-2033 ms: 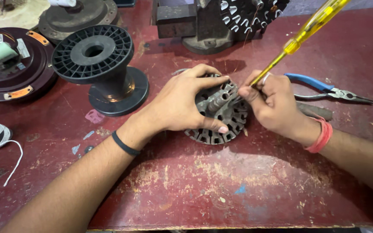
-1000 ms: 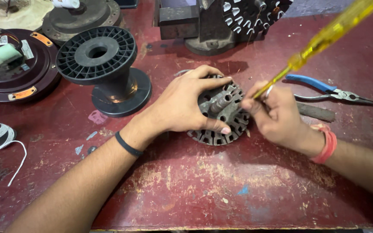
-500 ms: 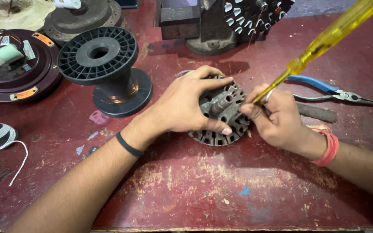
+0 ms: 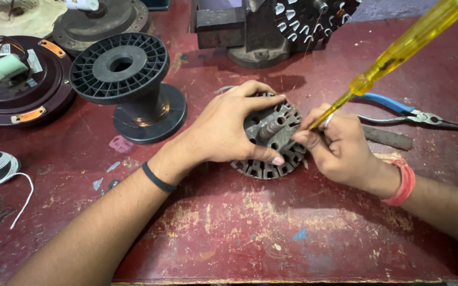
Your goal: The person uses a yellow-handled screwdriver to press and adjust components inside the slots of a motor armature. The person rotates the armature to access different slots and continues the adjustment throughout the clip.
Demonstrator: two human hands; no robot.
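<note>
Scene: a person is working at a worn red bench [image 4: 250,233], seen from above.
Stator: the slotted grey stator [image 4: 271,143] is lying flat at the bench's centre, its short shaft pointing up.
Left hand: the left hand [image 4: 229,130] is covering the stator from 9 o'clock, fingers spread over the rim, thumb pressing its near edge.
Right hand: the right hand [image 4: 337,148], at the stator's 3 o'clock, is pinching a yellow screwdriver [image 4: 398,50] tightly, the tip hidden at the slots.
Pliers: blue pliers [image 4: 404,112] are lying at 2 o'clock beyond the right hand.
Spool: a black spool [image 4: 128,85] is standing at 10 o'clock.
Vise: a grey vise [image 4: 250,32] is sitting at 12 o'clock.
</note>
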